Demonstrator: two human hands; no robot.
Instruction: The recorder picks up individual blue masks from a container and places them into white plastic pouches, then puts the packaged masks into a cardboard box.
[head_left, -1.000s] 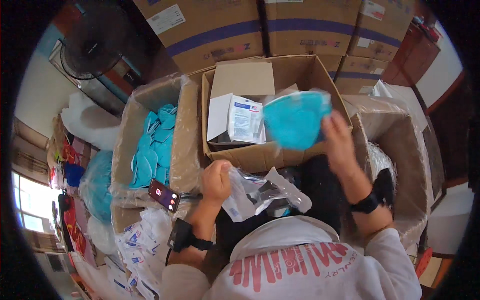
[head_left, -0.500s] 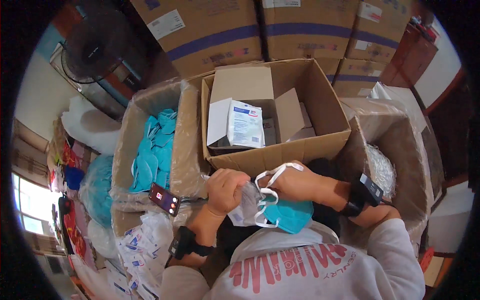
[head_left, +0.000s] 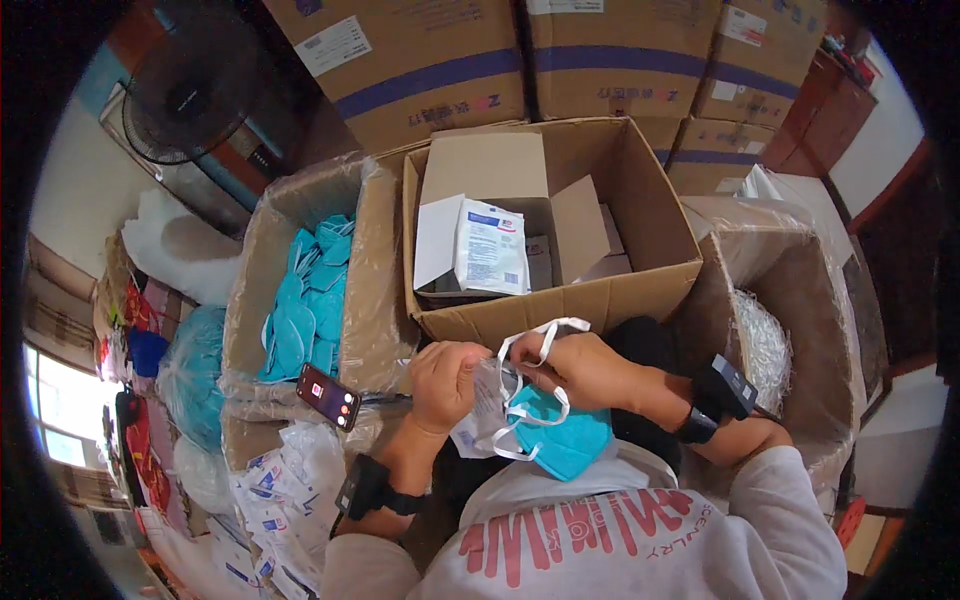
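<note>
In front of my chest, my left hand [head_left: 443, 385] is closed on the upper edge of a small clear-and-white plastic pouch [head_left: 474, 432]. Just to its right, my right hand [head_left: 562, 366] pinches a teal face mask [head_left: 566, 440] near its top, and the mask hangs down against my shirt. White elastic straps [head_left: 548, 343] loop over the right fingers and down the mask's left side. The mask's left edge overlaps the pouch; whether any part sits inside it is hidden. Both fingertips are partly covered by hands and straps.
Ahead stands a cardboard box [head_left: 560, 318] with a smaller white carton and a packed pouch [head_left: 492, 248]. Teal masks [head_left: 305, 310] fill a lined box at left; printed pouches [head_left: 285, 500] lie below it. A phone [head_left: 328, 397] rests between. White straps [head_left: 762, 345] fill the right box.
My right hand and the mask have shifted a little left, closer to the pouch. The straps have swung left with them, while my left hand has moved only slightly.
</note>
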